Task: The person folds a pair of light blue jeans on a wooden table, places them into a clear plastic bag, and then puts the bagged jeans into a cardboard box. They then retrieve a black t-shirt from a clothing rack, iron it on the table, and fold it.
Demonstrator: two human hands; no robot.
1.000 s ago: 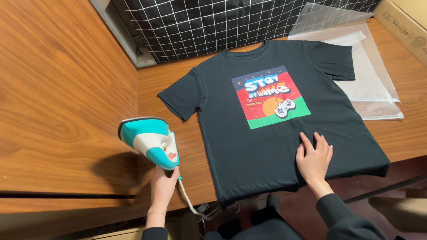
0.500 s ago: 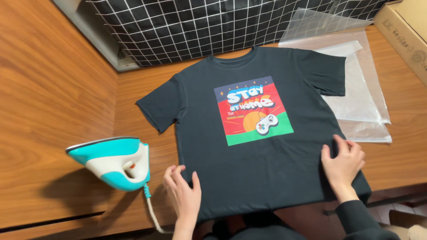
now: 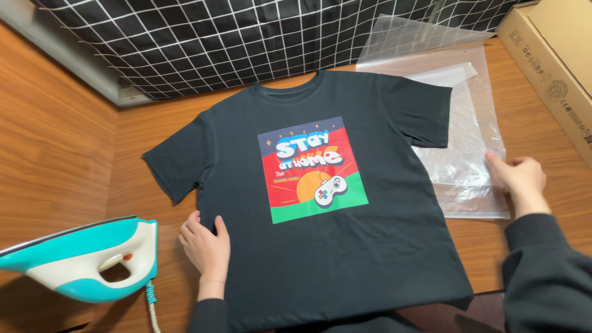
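T-shirt (image 3: 320, 191) lies flat, front up, on the wooden table (image 3: 68, 142), collar away from the person, long axis running toward them. Left hand (image 3: 206, 243) rests open-palmed on its lower left edge; right hand (image 3: 521, 179), fingers relaxed, touches the plastic bag (image 3: 468, 154) right of the shirt; the iron (image 3: 80, 259) stands left of the shirt

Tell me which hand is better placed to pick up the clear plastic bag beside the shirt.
The right hand. Its fingers already touch the clear plastic bag at its right edge, while the left hand lies flat on the black T-shirt at the far side, near the turquoise iron.
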